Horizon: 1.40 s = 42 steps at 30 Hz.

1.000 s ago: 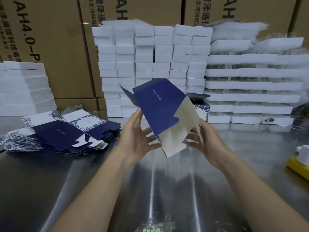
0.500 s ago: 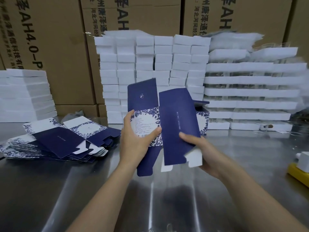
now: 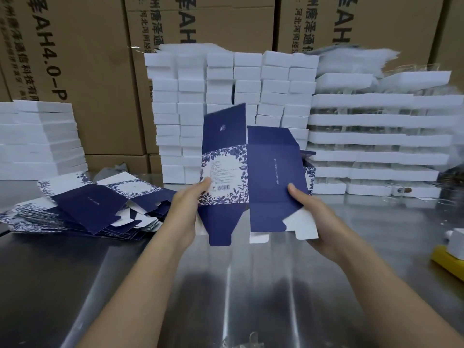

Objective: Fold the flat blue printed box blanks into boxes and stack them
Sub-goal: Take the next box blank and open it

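while left grip [image 3: 187, 209] and right grip [image 3: 316, 222] pinch the blank [image 3: 271, 182] between them, i see its long axis upright.

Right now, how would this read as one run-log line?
step: box blank held up, part-opened | left hand: pinches floral panel | right hand: grips plain blue panel | pile of flat blanks: on table, left

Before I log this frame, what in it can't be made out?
Head view only.
Fingers of the left hand and right hand: hidden behind the box blank.
Print on the blank: too small to read.
Yellow object: cut off by the right edge.
Patterned box behind the blank: mostly covered by it.
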Motion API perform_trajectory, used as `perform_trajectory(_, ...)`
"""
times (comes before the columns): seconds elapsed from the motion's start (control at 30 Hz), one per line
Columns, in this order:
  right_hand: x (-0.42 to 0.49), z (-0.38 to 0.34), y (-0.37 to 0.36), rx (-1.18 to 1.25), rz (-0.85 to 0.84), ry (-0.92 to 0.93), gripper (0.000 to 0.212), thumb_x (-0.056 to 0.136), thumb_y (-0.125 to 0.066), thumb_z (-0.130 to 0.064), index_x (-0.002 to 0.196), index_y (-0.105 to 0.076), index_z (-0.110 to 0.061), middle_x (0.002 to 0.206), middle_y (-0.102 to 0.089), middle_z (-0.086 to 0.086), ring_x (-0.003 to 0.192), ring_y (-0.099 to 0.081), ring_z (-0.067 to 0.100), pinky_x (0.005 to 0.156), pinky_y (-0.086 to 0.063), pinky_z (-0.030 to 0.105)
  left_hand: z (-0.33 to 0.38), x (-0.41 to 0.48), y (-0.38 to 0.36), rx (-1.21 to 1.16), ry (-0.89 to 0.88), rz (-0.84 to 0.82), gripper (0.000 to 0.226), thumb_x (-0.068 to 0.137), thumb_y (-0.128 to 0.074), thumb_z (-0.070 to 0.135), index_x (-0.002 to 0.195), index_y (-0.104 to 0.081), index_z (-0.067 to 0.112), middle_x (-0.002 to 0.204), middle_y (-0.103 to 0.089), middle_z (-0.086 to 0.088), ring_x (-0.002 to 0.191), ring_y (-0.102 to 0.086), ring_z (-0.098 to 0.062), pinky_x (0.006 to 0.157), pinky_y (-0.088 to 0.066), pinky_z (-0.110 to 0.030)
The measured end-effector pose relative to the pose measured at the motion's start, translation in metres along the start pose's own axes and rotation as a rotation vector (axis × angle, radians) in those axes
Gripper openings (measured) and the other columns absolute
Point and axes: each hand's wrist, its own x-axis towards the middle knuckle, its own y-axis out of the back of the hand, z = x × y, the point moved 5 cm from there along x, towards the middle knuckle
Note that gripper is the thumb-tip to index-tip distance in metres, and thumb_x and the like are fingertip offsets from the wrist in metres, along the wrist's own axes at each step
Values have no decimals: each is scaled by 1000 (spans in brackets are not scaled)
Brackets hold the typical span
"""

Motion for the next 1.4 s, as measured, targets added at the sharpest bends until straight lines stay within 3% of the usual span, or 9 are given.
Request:
perform_trajectory(0.1, 2, 6, 8, 109, 3, -32, 22, 90, -76, -42, 103, -86, -27, 124, -78, 5, 100, -79, 20, 72, -64, 31, -11, 0, 1, -65, 148, -89, 26, 98, -75, 31, 113, -83, 11, 118, -80, -10, 103, -79, -27, 72, -65, -38)
perform_trajectory(0.3, 9, 8, 20, 165, -68, -49, 44, 95, -70, -36, 133, -73, -14, 140, -69, 11, 127, -68, 33, 100, -57, 46, -17, -4, -6, -117, 278, -173, 31, 92, -78, 30, 117, -82, 12, 118, -79, -11, 92, -81, -27, 64, -65, -40)
perform_trajectory(0.47, 13, 10, 27, -88, 145, -32, 47, 101, -62, -53, 127, -73, -15, 118, -79, 9, 95, -77, 28, 63, -54, 33, -16, 3, 3, 28, 150, -69, 28, 104, -67, 35, 121, -77, 16, 116, -80, -5, 104, -79, -24, 74, -65, -38)
perform_trajectory(0.63, 13, 9, 30, -72, 161, -26, 43, 103, -58, -53, 123, -75, -19, 113, -81, 5, 87, -80, 23, 52, -56, 29, -17, 5, 6, 179, 111, -64, 26, 107, -61, 37, 118, -79, 20, 113, -81, 1, 96, -77, -15, 79, -61, -34)
perform_trajectory(0.9, 16, 5, 39, -71, 223, 14, 44, 103, -58, -52, 122, -76, -17, 115, -80, 7, 101, -78, 32, 80, -60, 42, -15, 8, 9, 177, 154, -66, 32, 97, -71, 44, 120, -78, 23, 119, -80, 0, 101, -76, -17, 98, -60, -47)
perform_trajectory(1.03, 14, 11, 32, -84, 133, -64, 39, 99, -67, -48, 114, -81, -16, 112, -81, 10, 92, -80, 29, 59, -61, 32, -15, 9, 13, 117, 157, -115, 44, 101, -67, 48, 129, -73, 15, 120, -79, -7, 113, -76, -29, 101, -58, -50)
perform_trajectory(1.13, 13, 16, 29, -59, 70, -91, 35, 98, -70, -43, 120, -80, -17, 119, -79, 8, 102, -79, 27, 72, -62, 34, -16, 9, 17, 137, 158, -81, 43, 103, -66, 44, 129, -72, 11, 121, -79, -9, 118, -73, -33, 106, -56, -56)
perform_trajectory(1.3, 15, 20, 29, -134, 115, -92, 40, 95, -73, -44, 119, -79, -13, 115, -80, 10, 101, -79, 29, 75, -65, 36, -15, 1, 6, 115, 168, -137, 36, 99, -73, 41, 123, -76, 14, 116, -80, -8, 105, -79, -29, 78, -66, -40)
perform_trajectory(1.4, 15, 14, 29, -195, 152, 1, 34, 96, -73, -40, 115, -79, -12, 113, -80, 11, 101, -78, 32, 91, -61, 44, -18, -6, -2, 93, 158, -217, 45, 86, -88, 30, 127, -74, 17, 119, -79, -9, 109, -77, -29, 83, -65, -40)
